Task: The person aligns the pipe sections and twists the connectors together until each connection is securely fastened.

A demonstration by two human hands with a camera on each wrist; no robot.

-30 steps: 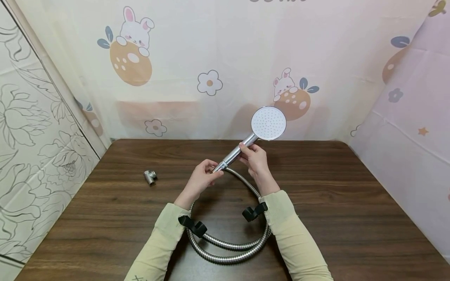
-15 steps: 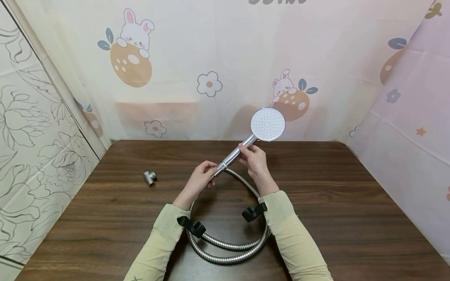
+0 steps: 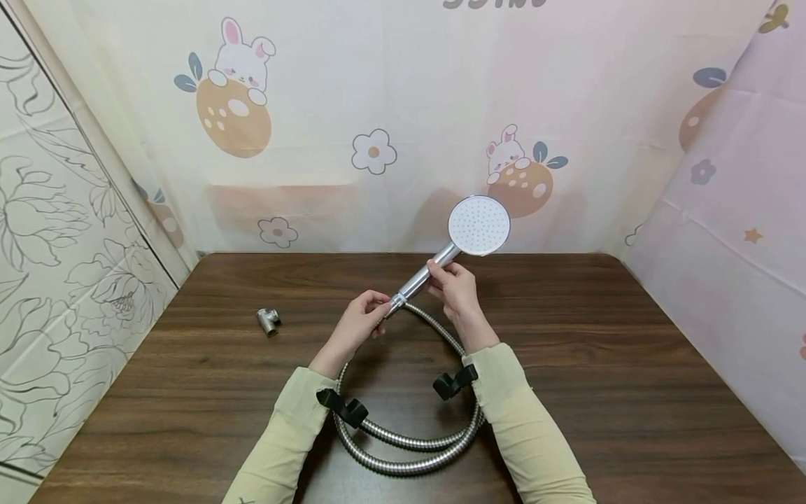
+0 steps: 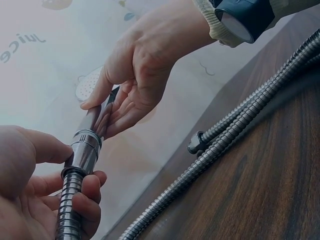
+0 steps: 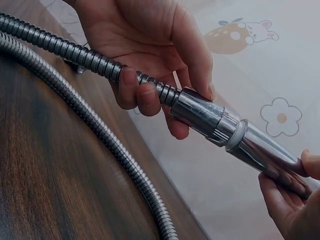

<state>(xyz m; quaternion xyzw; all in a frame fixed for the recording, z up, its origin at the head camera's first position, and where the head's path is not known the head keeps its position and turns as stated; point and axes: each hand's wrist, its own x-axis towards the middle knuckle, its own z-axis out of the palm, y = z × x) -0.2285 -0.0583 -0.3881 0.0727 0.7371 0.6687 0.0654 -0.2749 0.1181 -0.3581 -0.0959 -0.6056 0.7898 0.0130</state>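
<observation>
A chrome hand shower [image 3: 479,225] with a round white spray face tilts up to the right above the table. My right hand [image 3: 458,297] grips its handle [image 5: 270,155] between thumb and fingers. At the handle's lower end, my left hand [image 3: 355,325] pinches the hose nut [image 5: 197,111] with the thumb, while other fingers curl round the ribbed metal shower hose [image 4: 70,205]. The nut meets the handle in line, and a pale ring [image 5: 239,134] shows at the joint in the right wrist view. How far the thread is engaged is hidden.
The rest of the hose [image 3: 409,467] lies looped on the wooden table [image 3: 598,392] beneath both forearms. Its free end nut [image 4: 196,143] shows in the left wrist view. A small metal tee fitting [image 3: 268,321] lies at the left. Printed curtains [image 3: 378,84] stand behind the table.
My left thumb and fingers have drawn back round the nut, and more of the nut shows. My right hand and the hand shower stay nearly in place.
</observation>
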